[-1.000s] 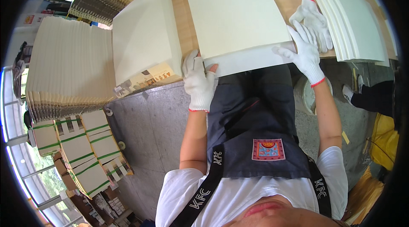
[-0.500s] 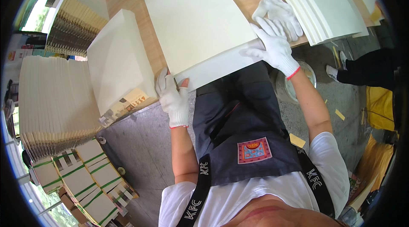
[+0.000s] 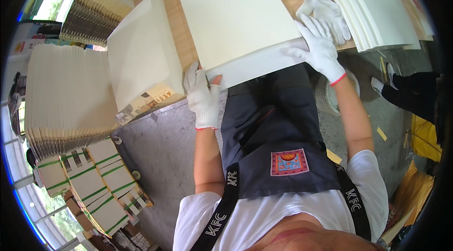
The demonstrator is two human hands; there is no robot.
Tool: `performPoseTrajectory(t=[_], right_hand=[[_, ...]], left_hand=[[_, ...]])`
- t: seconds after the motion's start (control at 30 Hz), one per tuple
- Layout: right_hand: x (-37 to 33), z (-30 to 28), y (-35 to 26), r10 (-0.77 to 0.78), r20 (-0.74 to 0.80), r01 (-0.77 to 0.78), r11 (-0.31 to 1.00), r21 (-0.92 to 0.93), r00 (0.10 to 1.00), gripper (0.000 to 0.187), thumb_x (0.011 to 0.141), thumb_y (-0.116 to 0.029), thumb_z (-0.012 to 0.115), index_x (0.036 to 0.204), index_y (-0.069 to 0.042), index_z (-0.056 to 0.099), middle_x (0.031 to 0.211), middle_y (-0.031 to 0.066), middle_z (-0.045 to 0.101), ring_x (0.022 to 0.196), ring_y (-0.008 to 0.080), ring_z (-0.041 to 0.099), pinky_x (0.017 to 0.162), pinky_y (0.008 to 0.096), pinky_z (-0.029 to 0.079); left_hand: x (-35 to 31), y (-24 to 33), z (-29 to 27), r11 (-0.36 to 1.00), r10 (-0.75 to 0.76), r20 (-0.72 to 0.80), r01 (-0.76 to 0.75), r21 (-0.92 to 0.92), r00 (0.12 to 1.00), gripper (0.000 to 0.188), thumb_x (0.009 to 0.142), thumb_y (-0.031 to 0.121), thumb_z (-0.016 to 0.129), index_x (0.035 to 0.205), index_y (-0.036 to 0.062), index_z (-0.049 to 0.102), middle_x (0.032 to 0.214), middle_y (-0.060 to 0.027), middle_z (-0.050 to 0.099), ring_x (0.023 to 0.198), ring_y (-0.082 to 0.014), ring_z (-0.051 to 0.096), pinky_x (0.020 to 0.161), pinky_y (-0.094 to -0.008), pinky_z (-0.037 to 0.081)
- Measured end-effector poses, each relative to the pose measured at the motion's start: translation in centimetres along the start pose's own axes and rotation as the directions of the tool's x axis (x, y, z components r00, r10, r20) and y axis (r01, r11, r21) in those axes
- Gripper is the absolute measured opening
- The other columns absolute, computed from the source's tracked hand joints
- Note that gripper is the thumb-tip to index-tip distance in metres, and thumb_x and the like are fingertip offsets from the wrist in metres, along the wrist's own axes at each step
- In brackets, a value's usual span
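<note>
On the wooden table a large white sheet (image 3: 236, 15) lies before me, with a pale strip (image 3: 257, 65) along its near edge. My left hand (image 3: 203, 95), in a white glove with bare thumb and index tips, closes round the strip's left corner. A thin dark sliver shows between its thumb and fingers; I cannot make out what it is. Gloved in white with a red cuff, my right hand (image 3: 323, 53) lies with fingers spread at the sheet's right edge, its thumb along the strip. A spare white glove (image 3: 325, 13) lies just beyond it.
A thick white stack (image 3: 141, 53) with a printed near edge stands left of the sheet. More stacked white sheets (image 3: 373, 10) lie at the right. Far left are a tall stack (image 3: 71, 90) and strapped bundles (image 3: 96, 182). A bucket (image 3: 351, 93) stands under the table; another person's legs (image 3: 408, 93) are at the right.
The whole view has shifted, so the table and both hands sit farther right in the picture. Both hands keep nearly the same places on the strip and sheet.
</note>
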State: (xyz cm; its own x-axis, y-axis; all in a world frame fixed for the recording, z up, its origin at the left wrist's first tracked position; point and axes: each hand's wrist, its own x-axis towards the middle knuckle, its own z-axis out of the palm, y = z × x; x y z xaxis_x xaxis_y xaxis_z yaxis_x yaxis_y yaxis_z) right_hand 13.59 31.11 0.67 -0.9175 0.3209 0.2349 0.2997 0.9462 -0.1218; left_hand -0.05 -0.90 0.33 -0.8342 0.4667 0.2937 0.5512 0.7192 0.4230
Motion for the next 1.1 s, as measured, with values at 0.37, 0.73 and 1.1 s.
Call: performPoseTrajectory(t=[0.37,0.73,1.1], right_hand=[[0.0,0.0,-0.3,0.016,0.002,-0.016,0.999,0.040,1.000,0.089,0.084,-0.069,0.060,0.148,-0.009,0.045,0.158,0.0133,0.037,0.148,0.0302,0.029,0.123,0.0483,0.017],[-0.2,0.3,0.1,0.020,-0.021,-0.019,0.999,0.047,1.000,0.089,0.084,-0.072,0.057,0.146,-0.008,0.049,0.155,0.0124,0.041,0.145,0.0314,0.032,0.122,0.0482,0.017],[-0.3,-0.3,-0.2,0.018,0.017,-0.019,0.998,0.064,1.000,0.084,0.087,-0.062,0.060,0.147,-0.005,0.045,0.157,0.0143,0.037,0.147,0.0354,0.030,0.122,0.0511,0.017]], left_hand=[[-0.1,0.3,-0.1,1.000,-0.024,-0.003,0.024,0.008,1.000,0.041,0.082,0.021,0.078,0.113,0.0006,0.062,0.142,-0.0174,0.052,0.132,-0.0408,0.045,0.107,-0.0455,0.042],[0.3,0.3,-0.3,0.999,-0.027,0.017,0.028,-0.028,0.999,0.040,0.082,0.020,0.078,0.113,-0.0009,0.063,0.144,-0.0169,0.053,0.133,-0.0403,0.045,0.108,-0.0448,0.042],[0.2,-0.6,0.0,1.000,-0.019,0.046,0.019,0.009,0.999,0.041,0.084,0.022,0.077,0.116,0.0008,0.061,0.147,-0.0162,0.050,0.137,-0.0395,0.041,0.109,-0.0447,0.041]])
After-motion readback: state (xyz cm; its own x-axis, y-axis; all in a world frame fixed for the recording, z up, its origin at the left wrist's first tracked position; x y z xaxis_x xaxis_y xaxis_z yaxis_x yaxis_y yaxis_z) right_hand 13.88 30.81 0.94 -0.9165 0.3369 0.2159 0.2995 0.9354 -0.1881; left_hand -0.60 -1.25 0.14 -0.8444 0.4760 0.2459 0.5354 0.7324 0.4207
